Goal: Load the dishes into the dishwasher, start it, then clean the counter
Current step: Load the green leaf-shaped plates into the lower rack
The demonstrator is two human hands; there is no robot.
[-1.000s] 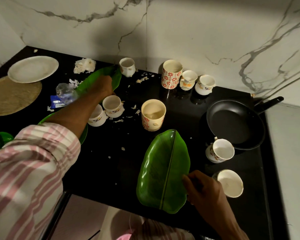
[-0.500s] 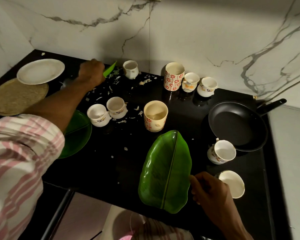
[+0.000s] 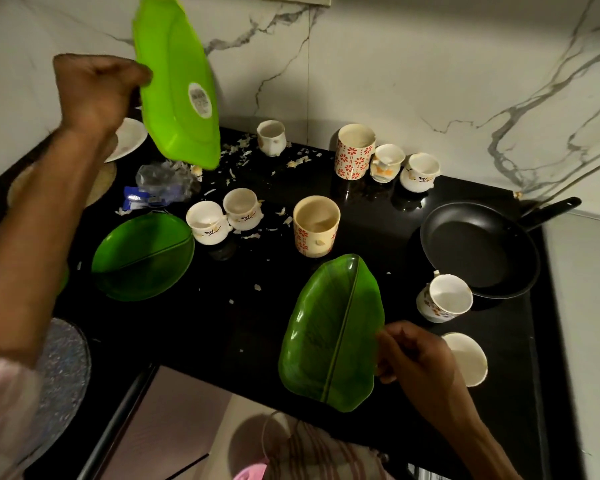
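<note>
My left hand (image 3: 94, 91) grips a green leaf-shaped plate (image 3: 179, 81) by its edge and holds it tilted upright above the back left of the black counter (image 3: 222, 327), its stickered underside facing me. My right hand (image 3: 416, 355) holds the right edge of a second leaf plate (image 3: 329, 334) that lies near the counter's front edge. A third leaf plate (image 3: 142, 256) lies flat at the left. Several cups and mugs stand across the counter, among them a flowered mug (image 3: 315, 226).
A black frying pan (image 3: 478, 247) sits at the right, with a cup (image 3: 445, 299) and a white bowl (image 3: 465, 358) in front of it. White scraps and a crumpled plastic wrapper (image 3: 163, 183) litter the back left. A white plate (image 3: 129, 138) lies behind my left arm.
My left hand has lifted the far leaf plate off the counter and tipped it upright, and scraps now lie under it. My right hand has stayed on the near plate.
</note>
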